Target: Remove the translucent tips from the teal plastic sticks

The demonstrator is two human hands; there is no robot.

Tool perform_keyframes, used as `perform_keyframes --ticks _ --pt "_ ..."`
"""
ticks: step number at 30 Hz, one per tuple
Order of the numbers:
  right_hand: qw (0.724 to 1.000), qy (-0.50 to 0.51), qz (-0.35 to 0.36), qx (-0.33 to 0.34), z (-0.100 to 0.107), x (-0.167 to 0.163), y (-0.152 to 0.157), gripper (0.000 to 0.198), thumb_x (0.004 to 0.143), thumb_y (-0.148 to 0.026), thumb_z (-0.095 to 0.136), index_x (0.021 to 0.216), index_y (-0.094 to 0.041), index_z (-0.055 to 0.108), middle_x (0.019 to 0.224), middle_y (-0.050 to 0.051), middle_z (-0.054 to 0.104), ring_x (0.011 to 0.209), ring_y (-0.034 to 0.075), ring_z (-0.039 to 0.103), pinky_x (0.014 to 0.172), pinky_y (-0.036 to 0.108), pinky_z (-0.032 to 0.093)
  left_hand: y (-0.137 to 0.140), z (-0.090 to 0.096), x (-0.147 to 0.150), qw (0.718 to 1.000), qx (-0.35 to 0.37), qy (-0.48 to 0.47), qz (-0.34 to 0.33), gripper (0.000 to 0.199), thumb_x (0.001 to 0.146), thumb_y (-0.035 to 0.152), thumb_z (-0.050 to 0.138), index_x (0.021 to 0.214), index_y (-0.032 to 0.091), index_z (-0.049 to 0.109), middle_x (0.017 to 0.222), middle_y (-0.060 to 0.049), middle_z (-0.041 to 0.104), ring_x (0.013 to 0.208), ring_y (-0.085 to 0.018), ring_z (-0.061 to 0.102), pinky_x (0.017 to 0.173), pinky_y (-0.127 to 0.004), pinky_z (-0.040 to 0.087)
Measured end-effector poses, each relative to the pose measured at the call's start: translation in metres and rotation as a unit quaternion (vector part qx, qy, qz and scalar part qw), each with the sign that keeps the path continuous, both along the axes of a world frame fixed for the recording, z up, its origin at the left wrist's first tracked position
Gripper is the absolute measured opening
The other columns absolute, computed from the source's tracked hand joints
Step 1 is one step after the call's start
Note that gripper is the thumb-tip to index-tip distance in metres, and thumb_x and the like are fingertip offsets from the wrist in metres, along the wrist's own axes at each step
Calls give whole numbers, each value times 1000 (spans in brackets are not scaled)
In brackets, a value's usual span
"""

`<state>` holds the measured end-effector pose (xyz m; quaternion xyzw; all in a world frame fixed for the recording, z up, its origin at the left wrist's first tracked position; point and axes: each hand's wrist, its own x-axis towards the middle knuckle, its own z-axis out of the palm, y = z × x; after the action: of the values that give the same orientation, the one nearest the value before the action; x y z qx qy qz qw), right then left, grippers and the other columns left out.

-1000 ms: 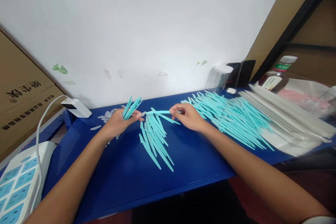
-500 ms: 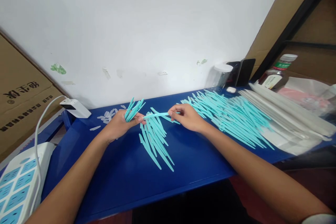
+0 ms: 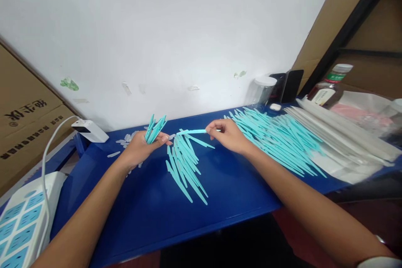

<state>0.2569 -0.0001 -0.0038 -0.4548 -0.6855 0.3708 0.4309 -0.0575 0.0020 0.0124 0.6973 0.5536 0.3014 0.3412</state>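
My left hand [image 3: 140, 145] is closed around several turquoise eyebrow razors [image 3: 155, 129], whose ends stick up above the fingers. Between its thumb and fingertips is a small translucent blade cap [image 3: 171, 137]. My right hand [image 3: 226, 135] pinches one turquoise eyebrow razor [image 3: 196, 131] by its end, and the razor points left toward the cap, a little apart from it. Below and between the hands a fanned pile of eyebrow razors [image 3: 185, 161] lies on the blue table [image 3: 232, 192]. More loose caps [image 3: 127, 138] lie behind my left hand, which partly hides them.
A larger heap of eyebrow razors [image 3: 276, 140] spreads right of my right hand, beside stacked white plastic sleeves [image 3: 342, 134]. A lidded clear jar [image 3: 262, 91], phones [image 3: 292, 86] and a bottle [image 3: 329, 86] stand behind. At left are a white device [image 3: 90, 130] and a power strip [image 3: 31, 213].
My hands have moved apart: the left slightly left with the bundle and cap, the right slightly right with its razor. The razor's tip no longer meets the left fingertips.
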Motion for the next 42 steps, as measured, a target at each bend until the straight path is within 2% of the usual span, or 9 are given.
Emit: perform_keyframes --ticks 4,12,16,20,23,27,32,35,42 --pt "999 -14 28 -6 -4 -4 -4 20 90 -33 65 81 -17 73 69 1 69 62 15 61 60 27 45 1 -3 2 999 2 -3 -36 36 86 58 76 95 24 84 98 -6 84 105 -29 74 103 -40 52" --pt "996 -47 72 13 -4 -7 -5 24 94 -34 61 82 -18 75 76 3 75 66 16 63 60 27 44 -5 -14 17 994 -26 2 -105 37 90 57 72 95 22 84 98 -7 83 101 -29 75 93 -36 54" --pt "991 -119 -40 55 3 19 8 21 93 -29 62 83 -18 76 82 6 79 78 21 70 72 30 50 3 -8 3 991 38 121 -40 45 91 62 64 80 21 81 86 -6 81 81 -25 73 72 -30 50" --pt "914 -349 -196 69 -2 49 20 17 88 -22 64 77 -18 76 84 11 78 81 28 70 74 35 48 14 7 -35 942 85 312 84 48 86 66 64 71 21 75 56 -4 65 56 -24 62 53 -29 35" --pt "885 -415 -199 67 -7 57 23 15 87 -19 66 77 -17 77 82 15 76 91 32 69 80 38 48 19 16 -63 939 12 343 39 46 80 68 67 80 23 78 64 -4 70 64 -27 66 56 -30 39" --pt "901 -396 -148 100 -11 41 18 18 94 -32 68 92 -17 78 97 14 76 101 31 66 89 40 47 20 16 -82 939 -106 318 -71 51 67 67 79 95 24 79 86 -5 77 84 -31 72 66 -31 48" --pt "938 -328 1 114 -21 11 6 23 91 -42 75 92 -19 73 97 10 74 97 26 65 81 34 48 24 5 -82 935 -130 316 -100 45 67 64 78 86 23 77 75 -4 72 72 -27 66 62 -30 44" --pt "942 -325 16 84 -24 5 4 17 93 -35 73 87 -19 70 96 9 72 89 22 65 74 31 46 24 3 -79 934 -143 306 -115 44 70 64 75 80 22 74 72 -5 69 69 -25 63 59 -31 41" --pt "951 -307 -3 21 -17 14 7 14 93 -27 70 81 -21 66 78 3 71 69 17 62 60 29 39 26 5 -87 943 -126 294 -93 53 67 68 78 93 23 73 83 -5 74 79 -28 69 67 -32 49"
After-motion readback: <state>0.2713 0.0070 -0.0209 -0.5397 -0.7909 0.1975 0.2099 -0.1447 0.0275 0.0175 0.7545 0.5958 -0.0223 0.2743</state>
